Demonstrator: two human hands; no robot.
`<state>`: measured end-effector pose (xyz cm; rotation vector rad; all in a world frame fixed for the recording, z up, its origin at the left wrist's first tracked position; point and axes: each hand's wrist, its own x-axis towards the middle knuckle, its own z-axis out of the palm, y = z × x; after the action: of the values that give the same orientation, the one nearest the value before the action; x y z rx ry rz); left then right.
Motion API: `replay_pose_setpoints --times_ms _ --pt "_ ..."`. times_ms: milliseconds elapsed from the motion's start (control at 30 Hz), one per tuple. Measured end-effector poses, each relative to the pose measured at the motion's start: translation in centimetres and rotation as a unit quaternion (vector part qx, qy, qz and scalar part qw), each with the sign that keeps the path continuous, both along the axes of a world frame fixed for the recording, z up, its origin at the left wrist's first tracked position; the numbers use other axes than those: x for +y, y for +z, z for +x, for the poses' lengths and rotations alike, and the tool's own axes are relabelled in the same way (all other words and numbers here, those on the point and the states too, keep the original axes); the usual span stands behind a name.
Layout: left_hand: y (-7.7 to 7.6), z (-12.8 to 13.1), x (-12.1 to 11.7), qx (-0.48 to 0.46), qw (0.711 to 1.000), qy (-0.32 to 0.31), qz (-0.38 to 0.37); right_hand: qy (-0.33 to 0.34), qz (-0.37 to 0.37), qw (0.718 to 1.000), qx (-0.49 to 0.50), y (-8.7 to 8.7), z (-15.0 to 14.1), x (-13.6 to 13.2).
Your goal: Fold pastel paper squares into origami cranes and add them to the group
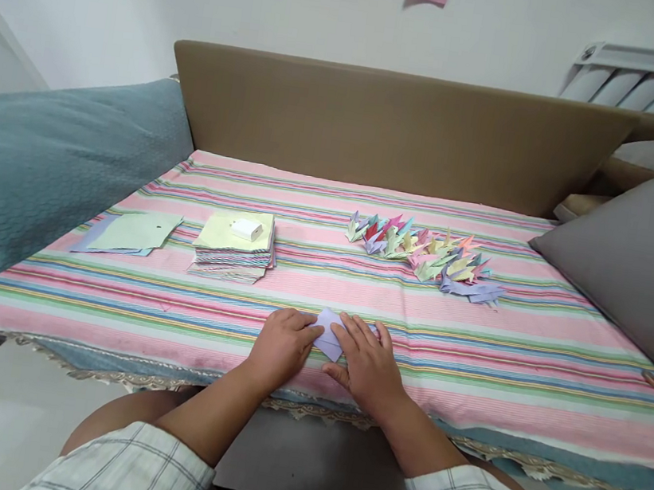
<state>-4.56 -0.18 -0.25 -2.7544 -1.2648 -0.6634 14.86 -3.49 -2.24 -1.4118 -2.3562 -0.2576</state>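
A small piece of folded lavender paper [328, 346] lies on the striped cloth near the front edge of the seat, between my two hands. My left hand [283, 345] is curled, with its thumb and fingertips closed at the paper's left edge. Over the paper's right side rests my right hand [367, 363], its fingers stretched out and its thumb apart, touching the sheet. Part of the paper is hidden under the right fingers.
Several folded paper cranes [422, 251] in many colours are clustered behind my right hand. At the left stands a stack of square paper [229, 252] with a white block [246, 229] on top. Loose sheets [129, 233] lie farther left. A grey cushion [645, 255] leans at the right.
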Motion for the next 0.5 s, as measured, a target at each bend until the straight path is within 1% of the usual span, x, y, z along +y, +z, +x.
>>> replay_pose_setpoints --times_ms 167,500 --pt "-0.05 -0.39 -0.24 0.034 0.999 -0.015 0.011 -0.003 -0.009 1.000 0.000 0.14 -0.04 0.04" --pt "-0.46 -0.39 0.01 0.037 0.999 -0.005 -0.003 -0.010 -0.016 1.000 -0.002 0.11 0.00 0.29"
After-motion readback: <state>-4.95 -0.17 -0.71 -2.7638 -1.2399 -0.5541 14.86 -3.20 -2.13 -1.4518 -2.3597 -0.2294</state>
